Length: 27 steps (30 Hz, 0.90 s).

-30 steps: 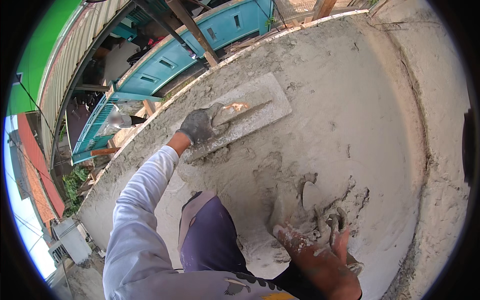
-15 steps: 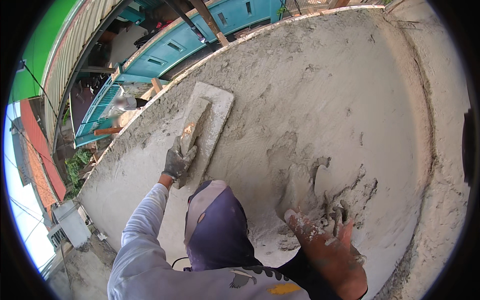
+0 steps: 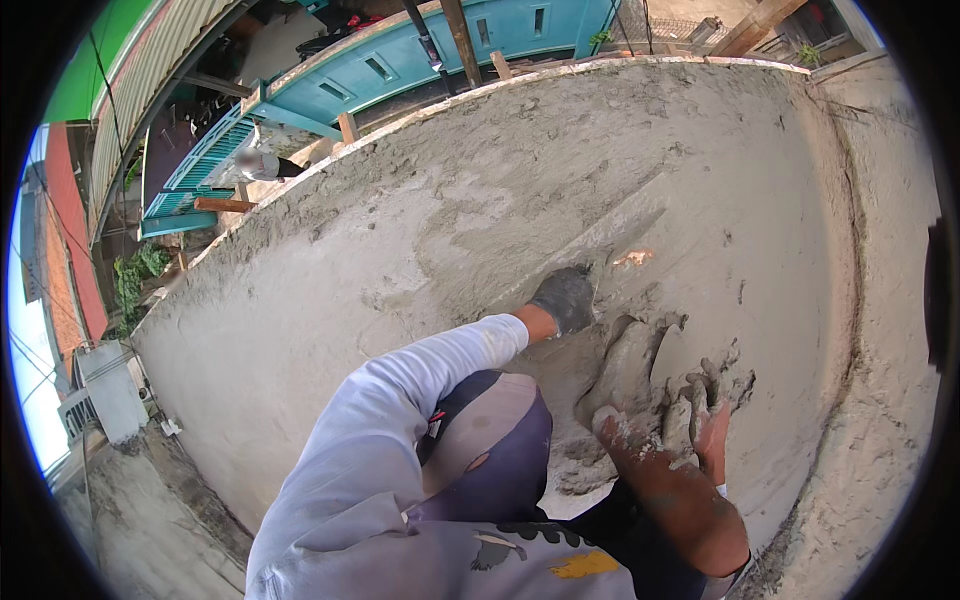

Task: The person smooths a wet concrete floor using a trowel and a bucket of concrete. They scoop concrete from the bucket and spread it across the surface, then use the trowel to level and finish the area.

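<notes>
A long, cement-smeared float point(image 3: 615, 225) lies flat on the wet grey cement, angled toward the upper right, with my gloved left hand point(image 3: 564, 300) closed on it. My right hand point(image 3: 700, 395), caked in cement, is low at the right beside a bare, muddied leg point(image 3: 670, 500) of mine. Its fingers are curled, and what they hold is hidden under cement. Lumpy wet cement point(image 3: 740, 385) surrounds it. My purple-trousered knee point(image 3: 505, 450) is bent below my left arm.
The slab's pale edge point(image 3: 700, 62) curves along the back and left. Beyond it are a turquoise wall point(image 3: 410, 65), wooden posts point(image 3: 460, 45), a person point(image 3: 270, 165) and roofs. A rough wall point(image 3: 880, 300) runs down the right, and a grey box point(image 3: 112, 390) stands at lower left.
My left hand and the float have swung rightward across the cement, the float turning from upright to diagonal. My right hand has stayed in about the same place. The view has shifted slightly.
</notes>
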Each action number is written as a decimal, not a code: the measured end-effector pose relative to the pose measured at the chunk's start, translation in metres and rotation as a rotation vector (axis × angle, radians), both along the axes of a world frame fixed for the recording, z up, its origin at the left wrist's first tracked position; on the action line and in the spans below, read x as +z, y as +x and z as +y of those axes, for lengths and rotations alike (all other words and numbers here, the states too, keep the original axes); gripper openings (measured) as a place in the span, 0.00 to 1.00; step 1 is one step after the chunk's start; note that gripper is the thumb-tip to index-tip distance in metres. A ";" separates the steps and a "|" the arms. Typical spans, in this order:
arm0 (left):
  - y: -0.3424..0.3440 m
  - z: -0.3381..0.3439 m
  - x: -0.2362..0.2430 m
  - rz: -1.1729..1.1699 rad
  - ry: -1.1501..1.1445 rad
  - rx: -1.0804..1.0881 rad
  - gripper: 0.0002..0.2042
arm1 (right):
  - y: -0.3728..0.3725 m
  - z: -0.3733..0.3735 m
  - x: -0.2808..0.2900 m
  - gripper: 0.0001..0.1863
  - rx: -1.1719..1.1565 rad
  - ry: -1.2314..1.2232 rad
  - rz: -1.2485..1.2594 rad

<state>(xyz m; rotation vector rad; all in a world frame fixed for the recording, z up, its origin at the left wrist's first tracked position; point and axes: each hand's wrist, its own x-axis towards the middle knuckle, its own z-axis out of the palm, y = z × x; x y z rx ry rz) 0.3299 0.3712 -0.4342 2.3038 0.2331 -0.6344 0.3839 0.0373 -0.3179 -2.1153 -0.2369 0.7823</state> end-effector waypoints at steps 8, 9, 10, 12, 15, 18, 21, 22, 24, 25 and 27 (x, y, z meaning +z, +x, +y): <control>-0.099 0.092 -0.014 0.116 0.167 0.478 0.18 | 0.001 0.041 0.044 0.26 0.166 -0.171 -0.096; -0.130 0.114 -0.014 0.159 0.243 0.512 0.17 | 0.001 0.046 0.037 0.27 0.194 -0.172 -0.094; -0.149 0.127 -0.017 0.168 0.298 0.532 0.17 | 0.003 0.039 0.031 0.27 0.257 -0.228 -0.102; -0.164 0.127 0.011 -0.017 0.200 0.882 0.25 | 0.016 0.025 0.030 0.28 0.379 -0.374 -0.172; -0.206 0.134 0.011 -0.180 -0.017 1.169 0.31 | 0.010 0.097 0.052 0.29 0.697 -0.636 -0.289; -0.193 0.110 0.036 -0.230 -0.228 1.374 0.23 | -0.018 0.197 0.033 0.33 1.038 -0.561 -0.103; -0.176 0.092 0.018 -0.167 -0.542 1.325 0.20 | -0.073 0.257 -0.040 0.40 1.110 -0.303 -0.323; -0.181 0.093 0.007 -0.173 -0.574 1.298 0.19 | -0.098 0.291 -0.041 0.39 1.093 -0.234 -0.309; -0.169 0.083 -0.002 -0.242 -0.581 1.213 0.17 | -0.123 0.309 -0.064 0.40 0.874 -0.226 -0.450; -0.165 0.083 0.003 -0.247 -0.600 1.210 0.17 | -0.122 0.318 -0.062 0.41 0.827 -0.266 -0.315; -0.152 0.086 0.043 -0.083 -0.683 1.331 0.18 | -0.109 0.328 -0.063 0.46 0.713 -0.346 -0.015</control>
